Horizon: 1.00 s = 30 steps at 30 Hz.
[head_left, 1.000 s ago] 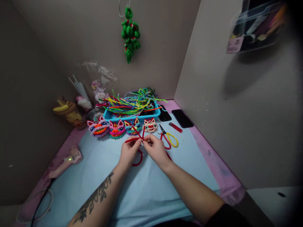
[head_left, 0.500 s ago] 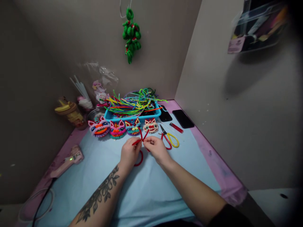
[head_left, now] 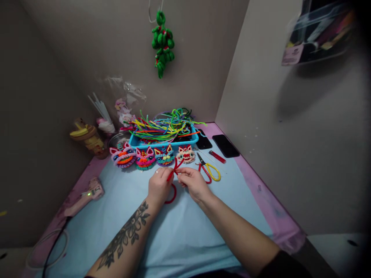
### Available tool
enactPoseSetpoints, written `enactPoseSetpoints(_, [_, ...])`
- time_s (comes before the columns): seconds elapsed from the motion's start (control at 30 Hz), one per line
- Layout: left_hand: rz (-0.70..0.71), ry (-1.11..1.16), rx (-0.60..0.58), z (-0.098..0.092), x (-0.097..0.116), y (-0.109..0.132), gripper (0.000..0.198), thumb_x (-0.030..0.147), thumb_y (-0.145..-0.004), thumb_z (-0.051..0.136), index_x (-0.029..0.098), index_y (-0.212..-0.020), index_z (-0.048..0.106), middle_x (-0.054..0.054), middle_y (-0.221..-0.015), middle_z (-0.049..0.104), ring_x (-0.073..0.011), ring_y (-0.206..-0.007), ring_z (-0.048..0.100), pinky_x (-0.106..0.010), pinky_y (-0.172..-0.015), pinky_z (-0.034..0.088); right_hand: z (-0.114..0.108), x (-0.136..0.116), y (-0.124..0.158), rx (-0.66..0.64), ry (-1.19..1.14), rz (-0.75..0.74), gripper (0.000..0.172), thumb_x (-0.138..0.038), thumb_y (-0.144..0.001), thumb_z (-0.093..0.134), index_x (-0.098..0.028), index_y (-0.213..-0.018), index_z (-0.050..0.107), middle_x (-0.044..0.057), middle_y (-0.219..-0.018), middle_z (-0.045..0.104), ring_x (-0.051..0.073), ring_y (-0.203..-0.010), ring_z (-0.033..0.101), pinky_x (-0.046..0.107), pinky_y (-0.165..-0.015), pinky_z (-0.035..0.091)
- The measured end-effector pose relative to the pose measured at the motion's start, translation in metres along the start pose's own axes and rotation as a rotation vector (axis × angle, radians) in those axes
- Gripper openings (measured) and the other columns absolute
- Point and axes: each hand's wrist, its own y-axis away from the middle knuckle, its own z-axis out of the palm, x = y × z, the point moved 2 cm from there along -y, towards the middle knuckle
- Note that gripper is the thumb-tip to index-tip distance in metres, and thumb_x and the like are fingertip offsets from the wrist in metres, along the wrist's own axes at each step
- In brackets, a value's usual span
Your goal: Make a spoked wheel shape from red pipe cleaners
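Both of my hands meet over the light blue mat (head_left: 174, 235), pinching a red pipe cleaner (head_left: 174, 169). My left hand (head_left: 159, 186) is closed on its left part, and a red loop of it curls on the mat just below the fingers. My right hand (head_left: 193, 183) is closed on the right part, fingertips touching the left hand's. Two short red ends stick up and cross above my fingers.
A row of pipe-cleaner animal faces (head_left: 145, 157) lies before a blue tray (head_left: 162, 142) of coloured pipe cleaners. Scissors (head_left: 208, 170), a red lighter (head_left: 216, 156) and two phones (head_left: 225, 145) lie right. A pink glue gun (head_left: 87, 195) lies left. Walls close in behind and right.
The red ends, spread wide a second ago, have been drawn together and now cross more tightly above my fingers. My hands have closed in on each other.
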Motion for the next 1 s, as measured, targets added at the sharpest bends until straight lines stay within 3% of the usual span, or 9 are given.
enactPoseSetpoints(0.33, [-0.017, -0.052, 0.000, -0.001, 0.000, -0.001, 0.013, 0.018, -0.088, 0.048, 0.017, -0.088, 0.061, -0.006, -0.079, 0.066, -0.0176, -0.074, 0.061, -0.028, -0.069, 0.048, 0.003, 0.000, 0.002, -0.048, -0.019, -0.039, 0.029, -0.016, -0.058, 0.059, -0.015, -0.086, 0.065, -0.008, -0.047, 0.047, 0.006, -0.044, 0.036, 0.021, -0.047, 0.028])
enactPoseSetpoints(0.47, [-0.113, 0.028, -0.001, 0.001, -0.002, 0.000, 0.014, 0.019, -0.087, 0.048, 0.017, -0.088, 0.062, -0.007, -0.079, 0.067, -0.0179, -0.077, 0.062, -0.029, -0.072, 0.048, 0.003, 0.001, 0.003, -0.057, 0.018, -0.065, 0.031, -0.017, -0.060, 0.058, -0.016, -0.091, 0.065, -0.009, -0.048, 0.046, 0.007, -0.045, 0.037, 0.021, -0.048, 0.030])
enactPoseSetpoints(0.63, [-0.532, 0.351, -0.056, 0.003, -0.005, -0.002, 0.018, 0.027, -0.085, 0.051, 0.016, -0.083, 0.064, -0.006, -0.078, 0.068, -0.0171, -0.072, 0.062, -0.028, -0.069, 0.047, 0.005, 0.000, 0.007, -0.046, 0.321, -0.202, 0.031, -0.020, -0.071, 0.056, -0.017, -0.100, 0.067, -0.006, -0.054, 0.050, 0.009, -0.048, 0.041, 0.022, -0.050, 0.034])
enactPoseSetpoints(0.73, [-0.837, 0.611, -0.076, 0.005, -0.005, -0.005, 0.025, 0.037, -0.080, 0.056, 0.014, -0.072, 0.064, -0.004, -0.068, 0.066, -0.0165, -0.064, 0.060, -0.027, -0.062, 0.046, 0.006, -0.002, 0.012, -0.020, 0.667, -0.483, 0.032, -0.018, -0.080, 0.050, -0.018, -0.107, 0.066, 0.004, -0.078, 0.065, 0.015, -0.068, 0.056, 0.028, -0.065, 0.045])
enactPoseSetpoints(0.8, [-0.986, 0.818, -0.039, 0.006, -0.003, -0.006, 0.027, 0.040, -0.075, 0.061, 0.014, -0.068, 0.061, -0.002, -0.062, 0.063, -0.0147, -0.060, 0.058, -0.026, -0.060, 0.045, 0.008, -0.002, 0.014, -0.019, 0.901, -0.690, 0.033, -0.016, -0.086, 0.044, -0.016, -0.111, 0.065, 0.009, -0.091, 0.067, 0.019, -0.082, 0.058, 0.033, -0.077, 0.046])
enactPoseSetpoints(0.9, [-1.129, 1.019, 0.047, 0.010, -0.001, -0.006, 0.028, 0.040, -0.067, 0.067, 0.014, -0.064, 0.057, 0.002, -0.055, 0.057, -0.0100, -0.052, 0.050, -0.023, -0.055, 0.042, 0.011, 0.000, 0.014, -0.020, 1.208, -0.872, 0.035, -0.016, -0.091, 0.039, -0.011, -0.115, 0.064, 0.012, -0.082, 0.066, 0.022, -0.080, 0.057, 0.036, -0.076, 0.047])
enactPoseSetpoints(1.0, [-1.207, 1.107, 0.095, 0.014, 0.000, -0.003, 0.030, 0.039, -0.063, 0.070, 0.015, -0.059, 0.053, 0.006, -0.048, 0.049, -0.0067, -0.046, 0.042, -0.021, -0.049, 0.036, 0.013, 0.004, 0.014, 0.005, 1.416, -0.953, 0.035, -0.016, -0.092, 0.038, -0.010, -0.116, 0.063, 0.013, -0.078, 0.065, 0.023, -0.076, 0.055, 0.036, -0.069, 0.047])
